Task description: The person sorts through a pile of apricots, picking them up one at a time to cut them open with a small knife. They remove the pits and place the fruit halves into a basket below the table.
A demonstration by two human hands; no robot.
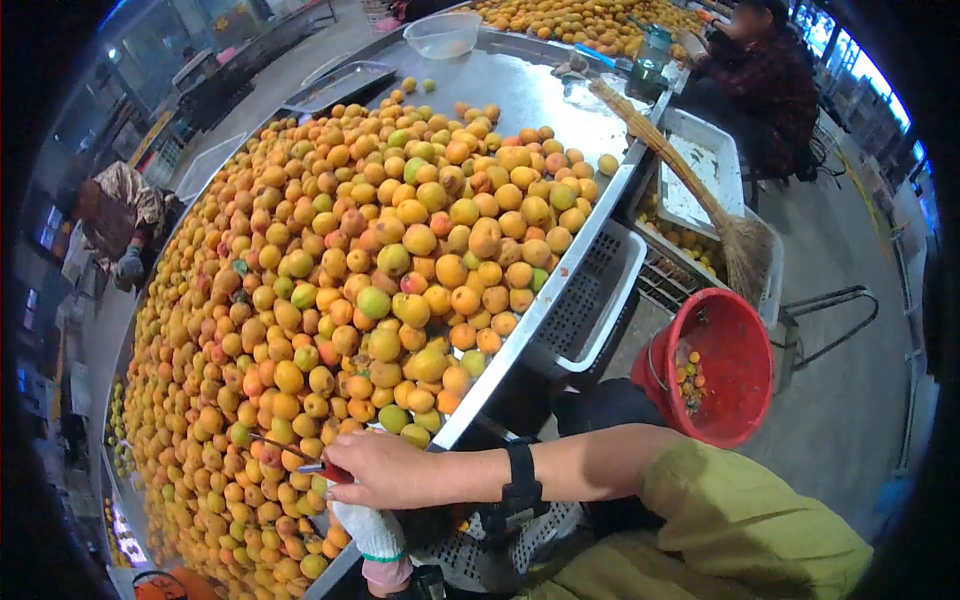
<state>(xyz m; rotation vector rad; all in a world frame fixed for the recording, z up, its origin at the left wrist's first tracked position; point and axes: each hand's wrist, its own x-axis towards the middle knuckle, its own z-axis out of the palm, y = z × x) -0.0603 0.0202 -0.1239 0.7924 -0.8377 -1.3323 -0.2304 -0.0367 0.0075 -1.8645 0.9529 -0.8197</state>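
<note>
Right hand (385, 472) grips a red-handled tool (338, 474) over heaped orange fruit (340, 270), with the gloved left hand (366, 530) just below.

The bare right hand is closed on the handle; the tool's long axis slants forward and left from the fist, its slim metal end above the nearest fruit, contact unclear. Both hands are at the near edge of the metal table (505, 80). The left hand's fingers are mostly hidden, so I cannot tell whether it holds anything.
</note>
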